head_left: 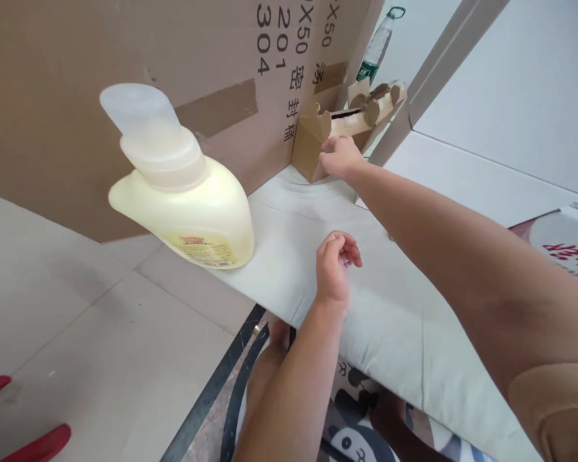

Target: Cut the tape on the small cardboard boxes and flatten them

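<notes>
My right hand point(341, 156) reaches out to the small open cardboard box point(309, 149) at the table's far end. Its fingers are bent together in front of the box's near side, and whatever they may hold is hidden. Below it, my left hand point(336, 264) hovers over the pale table cover point(390, 301), palm turned inward, with loosely curled fingers and nothing visible in them. A pale yellow pump-style plastic bottle point(197, 212) with a translucent white cap stands at the table's left edge, apart from both hands.
A large printed carton point(212, 58) rises behind the table. Behind the small box is a clear bottle with a green label point(376, 51). A white-and-red printed package point(568, 244) lies at the right. Red objects point(43, 444) show on the tiled floor, lower left.
</notes>
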Tool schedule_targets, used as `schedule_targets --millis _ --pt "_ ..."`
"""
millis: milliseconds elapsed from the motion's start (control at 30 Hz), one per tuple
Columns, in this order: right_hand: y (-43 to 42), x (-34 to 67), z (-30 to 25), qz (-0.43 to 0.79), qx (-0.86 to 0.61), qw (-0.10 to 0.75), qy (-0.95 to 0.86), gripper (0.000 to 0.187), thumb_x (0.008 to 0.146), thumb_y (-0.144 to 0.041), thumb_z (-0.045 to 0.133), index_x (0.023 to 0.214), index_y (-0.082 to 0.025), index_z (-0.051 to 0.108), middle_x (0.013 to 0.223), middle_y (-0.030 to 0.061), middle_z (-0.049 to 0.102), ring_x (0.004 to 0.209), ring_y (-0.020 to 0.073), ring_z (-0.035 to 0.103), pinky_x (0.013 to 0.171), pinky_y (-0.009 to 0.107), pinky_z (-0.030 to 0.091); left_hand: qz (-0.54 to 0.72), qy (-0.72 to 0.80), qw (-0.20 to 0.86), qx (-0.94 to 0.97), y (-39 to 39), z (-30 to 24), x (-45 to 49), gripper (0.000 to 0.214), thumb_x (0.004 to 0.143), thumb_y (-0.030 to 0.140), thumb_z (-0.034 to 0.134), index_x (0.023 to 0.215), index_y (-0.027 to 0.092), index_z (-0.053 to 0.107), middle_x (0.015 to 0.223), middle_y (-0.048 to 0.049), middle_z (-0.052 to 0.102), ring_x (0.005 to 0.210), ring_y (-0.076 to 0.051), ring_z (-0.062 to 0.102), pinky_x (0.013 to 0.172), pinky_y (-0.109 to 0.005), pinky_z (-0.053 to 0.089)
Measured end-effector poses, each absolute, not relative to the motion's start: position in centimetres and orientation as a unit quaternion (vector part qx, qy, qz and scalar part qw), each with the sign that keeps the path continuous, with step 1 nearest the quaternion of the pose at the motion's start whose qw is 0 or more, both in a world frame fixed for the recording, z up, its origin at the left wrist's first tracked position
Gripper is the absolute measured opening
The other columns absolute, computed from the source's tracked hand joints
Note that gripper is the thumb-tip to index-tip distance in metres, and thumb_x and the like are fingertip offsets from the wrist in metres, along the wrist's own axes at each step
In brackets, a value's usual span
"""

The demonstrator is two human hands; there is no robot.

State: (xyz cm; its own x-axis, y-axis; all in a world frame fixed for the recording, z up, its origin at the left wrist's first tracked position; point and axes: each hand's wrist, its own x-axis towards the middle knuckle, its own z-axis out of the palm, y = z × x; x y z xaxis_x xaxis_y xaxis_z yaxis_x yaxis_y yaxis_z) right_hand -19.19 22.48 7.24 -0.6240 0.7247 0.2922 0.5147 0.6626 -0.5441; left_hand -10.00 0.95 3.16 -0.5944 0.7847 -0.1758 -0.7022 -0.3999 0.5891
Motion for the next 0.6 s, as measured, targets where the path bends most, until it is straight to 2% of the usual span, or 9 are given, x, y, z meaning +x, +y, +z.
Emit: schedule_targets --millis 100,167,333,467,533,600 --pt "22.9 -21.5 7.3 0.218 -0.358 0.242 -0.875 0.024 0.074 -0.016 0.060 0.097 -0.012 0.064 0.142 0.0146 0.046 0.124 0.0288 0.056 0.112 0.048 0.040 0.832 0.332 0.437 0.076 0.8 3.1 -10.8 0.021 0.077 0.036 0.050 0.069 0.018 0.057 0.057 0.0005 0.051 0.052 -0.011 0.047 0.057 -0.027 0.038" --pt "22.8 -22.3 7.2 0.244 -0.344 0.250 -0.872 0.024 0.076 -0.016 0.058 0.100 -0.014 0.063 0.140 0.0129 0.048 0.119 0.0273 0.059 0.107 0.046 0.045 0.834 0.337 0.430 0.082 0.7 3.1 -11.1 0.021 0.077 0.036 0.050 0.069 0.018 0.056 0.058 0.0008 0.051 0.052 -0.011 0.047 0.058 -0.027 0.038" --pt "20.2 -19.0 6.9 0.303 -0.365 0.270 -0.838 0.024 0.081 -0.017 0.053 0.104 -0.016 0.059 0.105 0.0069 0.064 0.089 0.0212 0.069 0.087 0.041 0.055 0.839 0.380 0.372 0.112 -0.2 3.1 -11.6 0.020 0.079 0.034 0.049 0.068 0.019 0.054 0.058 0.0014 0.048 0.054 -0.012 0.047 0.059 -0.028 0.037" --pt "15.7 -10.4 7.2 0.307 -0.356 0.302 -0.830 0.021 0.077 -0.022 0.063 0.097 -0.022 0.056 0.073 -0.0009 0.059 0.067 0.0170 0.062 0.066 0.035 0.055 0.863 0.453 0.203 0.093 -1.5 3.2 -12.4 0.020 0.081 0.031 0.050 0.065 0.021 0.047 0.063 0.0017 0.043 0.063 -0.013 0.046 0.068 -0.028 0.039" --pt "12.8 -4.9 7.4 0.306 -0.339 0.327 -0.827 0.028 0.074 -0.027 0.068 0.098 -0.026 0.053 0.072 -0.0028 0.057 0.061 0.0157 0.059 0.056 0.032 0.052 0.869 0.473 0.130 0.066 -2.0 3.6 -12.8 0.020 0.082 0.032 0.053 0.067 0.022 0.045 0.069 0.0009 0.044 0.072 -0.014 0.048 0.075 -0.028 0.040" --pt "9.7 0.9 7.7 0.303 -0.304 0.348 -0.833 0.033 0.073 -0.030 0.071 0.100 -0.030 0.051 0.079 -0.0016 0.060 0.061 0.0163 0.060 0.050 0.030 0.050 0.874 0.473 0.103 0.046 -2.3 4.0 -13.1 0.019 0.083 0.034 0.057 0.073 0.023 0.045 0.078 0.0000 0.046 0.082 -0.015 0.050 0.084 -0.028 0.041"
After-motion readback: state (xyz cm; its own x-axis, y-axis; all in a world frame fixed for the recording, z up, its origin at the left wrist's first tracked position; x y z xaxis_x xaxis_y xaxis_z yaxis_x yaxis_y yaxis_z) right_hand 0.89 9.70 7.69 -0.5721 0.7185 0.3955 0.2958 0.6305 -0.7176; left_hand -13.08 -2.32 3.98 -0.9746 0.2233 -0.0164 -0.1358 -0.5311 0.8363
